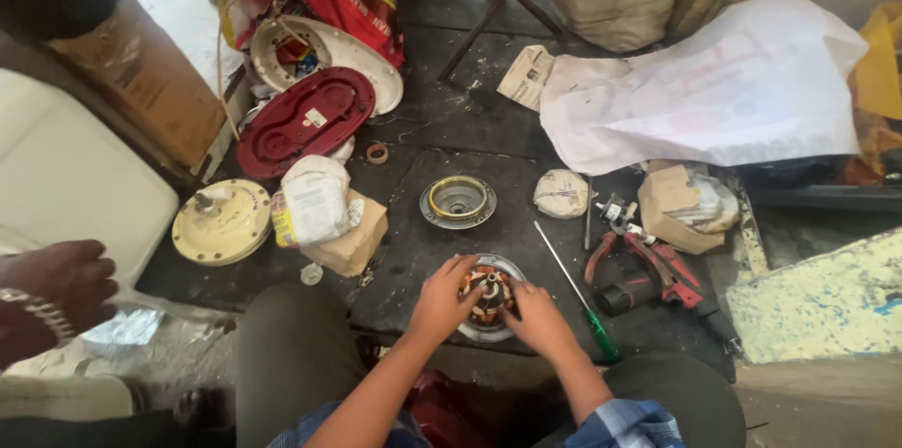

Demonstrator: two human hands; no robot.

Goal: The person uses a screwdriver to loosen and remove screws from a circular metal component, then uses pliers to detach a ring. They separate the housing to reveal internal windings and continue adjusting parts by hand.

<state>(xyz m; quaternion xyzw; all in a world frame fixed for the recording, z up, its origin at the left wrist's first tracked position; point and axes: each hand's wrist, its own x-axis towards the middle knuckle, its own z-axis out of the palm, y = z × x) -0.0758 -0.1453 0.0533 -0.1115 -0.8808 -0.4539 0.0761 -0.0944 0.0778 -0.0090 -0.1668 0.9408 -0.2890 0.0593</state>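
Note:
Both my hands rest on a round motor stator with copper windings (489,293) that sits in a silver metal housing (510,270) on the dark floor. My left hand (442,300) grips its left side. My right hand (537,316) grips its right side. Just beyond it lies a second round metal housing with a brass-coloured ring (458,201).
A green-handled screwdriver (578,298) and a red cordless drill (646,274) lie to the right. Red (305,119) and cream (223,221) round covers, paper-wrapped parcels (331,208) and a white sack (705,91) surround the spot. Another person's hand (56,284) is at far left.

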